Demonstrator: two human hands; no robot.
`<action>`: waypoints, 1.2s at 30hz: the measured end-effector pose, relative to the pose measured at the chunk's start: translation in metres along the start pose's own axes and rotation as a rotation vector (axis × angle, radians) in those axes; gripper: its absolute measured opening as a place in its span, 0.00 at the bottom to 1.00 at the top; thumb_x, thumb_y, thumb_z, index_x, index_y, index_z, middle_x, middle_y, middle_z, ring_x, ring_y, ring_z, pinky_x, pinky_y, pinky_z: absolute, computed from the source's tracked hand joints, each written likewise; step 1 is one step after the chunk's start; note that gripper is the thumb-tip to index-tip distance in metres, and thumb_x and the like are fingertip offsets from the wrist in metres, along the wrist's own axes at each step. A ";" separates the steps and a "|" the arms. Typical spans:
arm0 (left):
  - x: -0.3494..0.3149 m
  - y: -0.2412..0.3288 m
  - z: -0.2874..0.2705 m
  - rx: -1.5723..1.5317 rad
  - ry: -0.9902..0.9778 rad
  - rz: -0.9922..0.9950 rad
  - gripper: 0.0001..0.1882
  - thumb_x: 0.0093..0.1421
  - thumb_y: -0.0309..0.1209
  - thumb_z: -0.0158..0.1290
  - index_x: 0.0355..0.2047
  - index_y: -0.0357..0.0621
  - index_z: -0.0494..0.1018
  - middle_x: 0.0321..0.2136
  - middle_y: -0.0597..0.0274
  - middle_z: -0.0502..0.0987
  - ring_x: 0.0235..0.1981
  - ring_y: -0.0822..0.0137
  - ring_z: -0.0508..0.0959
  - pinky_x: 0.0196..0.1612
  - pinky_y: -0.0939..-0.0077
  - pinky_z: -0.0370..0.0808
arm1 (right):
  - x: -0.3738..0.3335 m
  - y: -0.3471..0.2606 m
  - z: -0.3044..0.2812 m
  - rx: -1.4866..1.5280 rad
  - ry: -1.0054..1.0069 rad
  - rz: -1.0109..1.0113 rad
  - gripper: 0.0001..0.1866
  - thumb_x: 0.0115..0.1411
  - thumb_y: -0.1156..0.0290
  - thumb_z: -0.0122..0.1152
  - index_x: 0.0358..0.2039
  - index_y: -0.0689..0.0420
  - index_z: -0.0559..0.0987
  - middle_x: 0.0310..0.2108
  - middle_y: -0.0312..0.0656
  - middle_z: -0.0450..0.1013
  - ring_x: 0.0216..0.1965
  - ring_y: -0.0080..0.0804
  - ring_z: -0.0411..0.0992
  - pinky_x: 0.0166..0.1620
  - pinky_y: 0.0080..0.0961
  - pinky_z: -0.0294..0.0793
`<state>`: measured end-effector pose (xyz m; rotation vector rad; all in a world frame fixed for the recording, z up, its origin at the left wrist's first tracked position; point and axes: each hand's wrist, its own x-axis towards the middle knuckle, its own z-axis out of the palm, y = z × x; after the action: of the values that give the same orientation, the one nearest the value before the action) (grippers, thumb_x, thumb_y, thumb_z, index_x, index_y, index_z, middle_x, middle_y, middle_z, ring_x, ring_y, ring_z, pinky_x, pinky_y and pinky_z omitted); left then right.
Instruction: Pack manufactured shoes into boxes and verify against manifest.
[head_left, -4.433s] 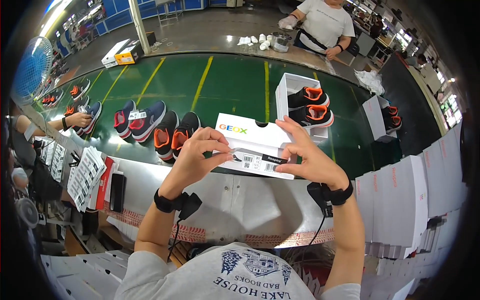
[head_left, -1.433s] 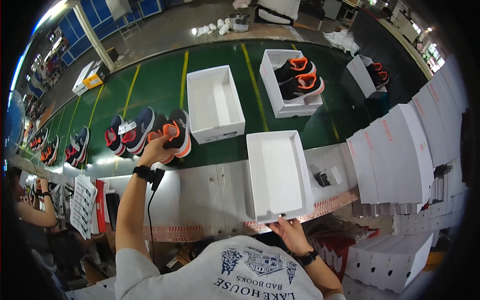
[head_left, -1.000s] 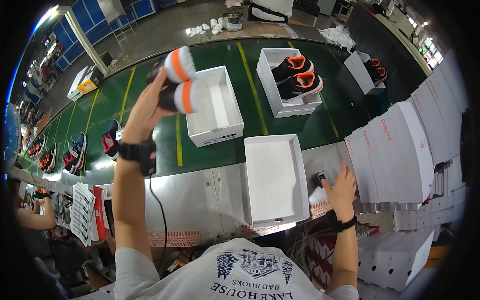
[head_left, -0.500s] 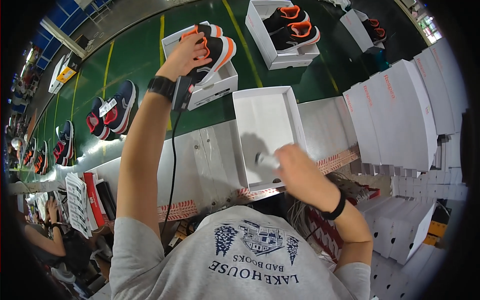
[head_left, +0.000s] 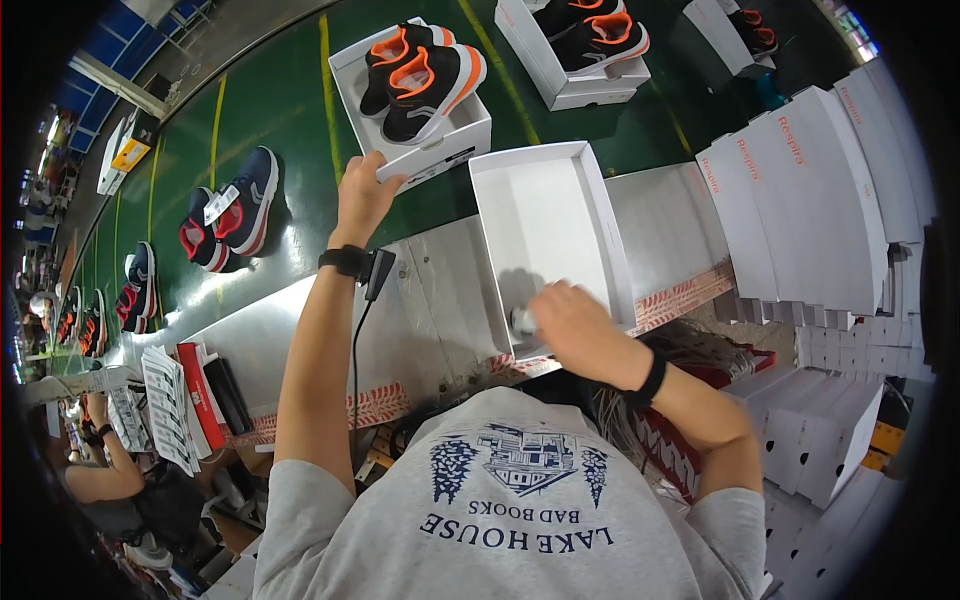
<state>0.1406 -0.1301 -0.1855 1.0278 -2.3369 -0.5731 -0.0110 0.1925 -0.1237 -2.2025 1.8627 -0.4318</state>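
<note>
My left hand [head_left: 365,200] pinches the near edge of a white shoebox [head_left: 440,155], which lies open on the green conveyor. Inside the box is a pair of black sneakers [head_left: 425,95] with orange trim, resting on their soles. My right hand [head_left: 582,330] is closed around a small whitish object [head_left: 524,320], mostly covered by the fingers, so its kind is unclear. It sits low over the near left corner of an empty white box tray or lid [head_left: 545,210], which lies on the metal ledge next to the shoebox.
Another open box [head_left: 590,88] of black sneakers stands farther right on the conveyor [head_left: 300,120]. Navy sneakers [head_left: 245,205] lie to the left. White boxes [head_left: 800,200] are stacked at the right. Papers [head_left: 168,405] stand at the lower left, near another person's arm [head_left: 118,465].
My left hand has left the sneakers and come nearer, onto the shoebox edge. My right hand has shifted slightly left, with the small object near the tray's near left corner.
</note>
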 end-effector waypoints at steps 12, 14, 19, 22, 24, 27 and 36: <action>0.013 0.046 -0.051 -0.095 -0.157 -0.152 0.18 0.49 0.37 0.63 0.36 0.37 0.76 0.33 0.40 0.77 0.38 0.45 0.78 0.41 0.60 0.74 | -0.085 0.117 -0.035 -0.266 0.372 0.907 0.29 0.56 0.61 0.63 0.51 0.67 0.66 0.47 0.59 0.68 0.47 0.55 0.67 0.50 0.39 0.67; 0.007 0.039 -0.059 -0.081 -0.132 -0.121 0.16 0.48 0.35 0.63 0.34 0.37 0.76 0.30 0.42 0.77 0.36 0.44 0.77 0.40 0.58 0.74 | -0.067 0.049 -0.071 -0.152 0.283 1.090 0.26 0.58 0.62 0.61 0.50 0.64 0.65 0.33 0.53 0.73 0.31 0.46 0.73 0.37 0.33 0.73; 0.010 0.052 -0.059 -0.179 -0.070 -0.014 0.16 0.49 0.35 0.62 0.32 0.36 0.74 0.29 0.42 0.76 0.34 0.44 0.76 0.38 0.57 0.72 | -0.091 0.014 -0.002 1.110 0.035 1.204 0.21 0.67 0.64 0.45 0.57 0.53 0.56 0.26 0.47 0.73 0.18 0.29 0.72 0.20 0.22 0.74; 0.010 0.061 -0.052 -0.169 -0.026 0.017 0.15 0.51 0.36 0.61 0.31 0.36 0.74 0.28 0.48 0.76 0.32 0.49 0.76 0.35 0.61 0.71 | -0.060 0.031 0.021 1.359 0.213 1.117 0.18 0.67 0.68 0.41 0.57 0.52 0.56 0.28 0.47 0.74 0.21 0.31 0.74 0.22 0.23 0.76; 0.009 0.071 -0.052 -0.186 -0.045 0.036 0.15 0.51 0.36 0.61 0.32 0.36 0.74 0.26 0.47 0.74 0.31 0.49 0.75 0.34 0.59 0.70 | -0.017 0.046 0.024 1.466 0.299 1.033 0.18 0.67 0.70 0.38 0.57 0.53 0.57 0.32 0.47 0.74 0.26 0.31 0.75 0.24 0.23 0.77; -0.001 0.080 -0.038 -0.173 -0.005 0.088 0.15 0.51 0.35 0.61 0.31 0.37 0.71 0.27 0.47 0.72 0.29 0.46 0.74 0.32 0.57 0.70 | 0.042 0.074 0.022 1.502 0.266 1.009 0.16 0.67 0.69 0.40 0.55 0.54 0.58 0.35 0.48 0.74 0.33 0.32 0.75 0.33 0.28 0.79; -0.008 0.057 0.002 0.022 -0.066 0.037 0.12 0.52 0.30 0.59 0.31 0.36 0.69 0.36 0.41 0.70 0.32 0.40 0.76 0.34 0.53 0.75 | 0.164 0.128 0.044 1.797 0.339 0.862 0.13 0.65 0.76 0.36 0.48 0.65 0.64 0.40 0.53 0.71 0.38 0.43 0.75 0.45 0.42 0.79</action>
<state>0.1128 -0.0879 -0.1572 0.9878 -2.4201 -0.5764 -0.0882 0.0081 -0.1975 -0.1487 1.1957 -1.4495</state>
